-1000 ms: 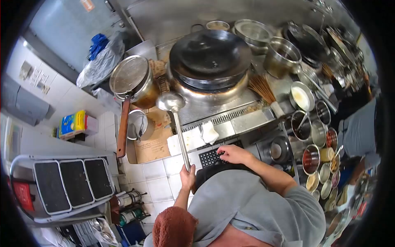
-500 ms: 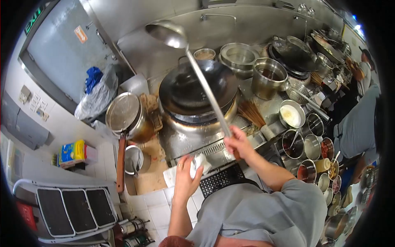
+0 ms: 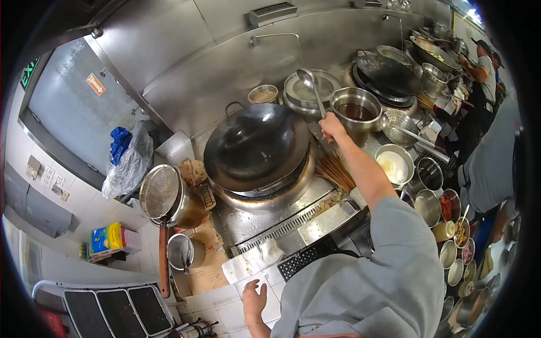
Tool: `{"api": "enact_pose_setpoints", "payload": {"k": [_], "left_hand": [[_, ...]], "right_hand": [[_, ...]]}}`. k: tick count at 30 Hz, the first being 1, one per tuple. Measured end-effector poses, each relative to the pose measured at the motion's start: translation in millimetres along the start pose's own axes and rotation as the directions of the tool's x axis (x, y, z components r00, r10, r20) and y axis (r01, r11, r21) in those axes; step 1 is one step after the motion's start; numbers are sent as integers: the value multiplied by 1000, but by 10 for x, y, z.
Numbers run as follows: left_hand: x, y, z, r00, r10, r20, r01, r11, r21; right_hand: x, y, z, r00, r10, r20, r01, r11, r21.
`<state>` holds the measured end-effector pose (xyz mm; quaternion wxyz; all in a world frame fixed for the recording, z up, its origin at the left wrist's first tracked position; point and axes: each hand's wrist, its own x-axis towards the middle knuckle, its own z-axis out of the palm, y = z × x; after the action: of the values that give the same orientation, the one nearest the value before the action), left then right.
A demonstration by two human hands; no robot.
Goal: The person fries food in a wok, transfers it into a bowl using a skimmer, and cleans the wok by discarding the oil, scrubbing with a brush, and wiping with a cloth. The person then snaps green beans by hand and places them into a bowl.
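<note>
My right hand (image 3: 332, 127) is wrapped round the handle of a long metal ladle (image 3: 319, 101). The ladle's bowl points up and away, in front of a colander on a pot (image 3: 313, 89). Just right of that hand stands a steel pot of dark liquid (image 3: 359, 108). A large black wok (image 3: 256, 147) sits on the burner, left of my right hand. Low in the view, my left hand (image 3: 255, 298) holds nothing, with its fingers apart. A folded white cloth (image 3: 253, 262) lies on the stove's front edge, just above the left hand and apart from it.
To the left, a wooden-handled strainer (image 3: 159, 191) rests on a pot. A bamboo brush (image 3: 333, 169) lies by the burner. Bowls of ingredients, including a white one (image 3: 393, 163), crowd the right side. Other people (image 3: 489, 152) stand at far right; a step stool (image 3: 118, 310) is lower left.
My right hand has reached forward and right with the ladle, which was raised over the wok. My left hand has let go of the white cloth and drawn back. The view has shifted.
</note>
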<state>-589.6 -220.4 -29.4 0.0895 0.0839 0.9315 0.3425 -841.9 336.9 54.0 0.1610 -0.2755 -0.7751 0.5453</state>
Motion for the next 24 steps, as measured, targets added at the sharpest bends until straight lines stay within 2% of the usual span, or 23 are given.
{"api": "enact_pose_setpoints", "payload": {"k": [1, 2, 3, 4, 5, 7, 8, 9, 11, 12, 13, 15, 19, 22, 23, 24], "left_hand": [[15, 13, -30, 1000, 12, -24, -11, 1000, 22], [33, -12, -39, 998, 37, -42, -34, 998, 56], [33, -10, -52, 998, 33, -46, -30, 998, 57], [36, -1, -64, 999, 21, -34, -19, 997, 76], [39, 3, -70, 1000, 11, -19, -9, 995, 96], [48, -39, -28, 1000, 16, -2, -16, 996, 90], [49, -64, -6, 1000, 21, 18, -23, 996, 83], [60, -52, 6, 999, 22, 29, -24, 996, 87], [120, 51, 26, 992, 76, 100, -76, 997, -6], [160, 117, 25, 985, 107, 132, -106, 994, -14], [211, 159, 37, 977, 157, 146, -155, 988, -20], [306, 271, 58, 957, 231, 177, -220, 972, -79], [467, 594, -40, 887, 396, 238, -371, 917, -143], [540, 676, -30, 818, 469, 333, -419, 883, -214], [565, 701, -14, 803, 485, 347, -431, 874, -225], [584, 727, 12, 750, 554, 360, -488, 832, -263]], "right_hand": [[103, 41, -10, 997, 30, 72, -35, 997, 69], [204, 81, -33, 997, 28, 78, -33, 997, 69], [269, 77, -68, 972, 123, 202, -213, 825, 523], [324, 77, -82, 925, 144, 351, -378, 435, 818], [358, 95, -89, 925, 143, 352, -378, 435, 817], [210, -47, -171, 862, -14, 506, -506, -11, 862], [-26, -237, -245, 865, -19, 502, -502, -81, 861], [-150, -321, -319, 867, -10, 498, -497, -86, 864], [-390, -456, -411, 838, -51, 544, -543, -183, 819], [-681, -629, -459, 851, 3, 524, -505, -268, 821], [-841, -675, -515, 829, -18, 559, -537, -305, 787], [-1044, -619, -599, 792, -111, 601, -607, -252, 753], [-1646, -657, -670, 779, -91, 620, -623, -224, 750], [-2050, -648, -683, 803, 48, 594, -594, 149, 791], [-2156, -615, -657, 817, 58, 574, -575, 147, 805], [-2236, -541, -617, 849, 67, 525, -497, 438, 749]]}}
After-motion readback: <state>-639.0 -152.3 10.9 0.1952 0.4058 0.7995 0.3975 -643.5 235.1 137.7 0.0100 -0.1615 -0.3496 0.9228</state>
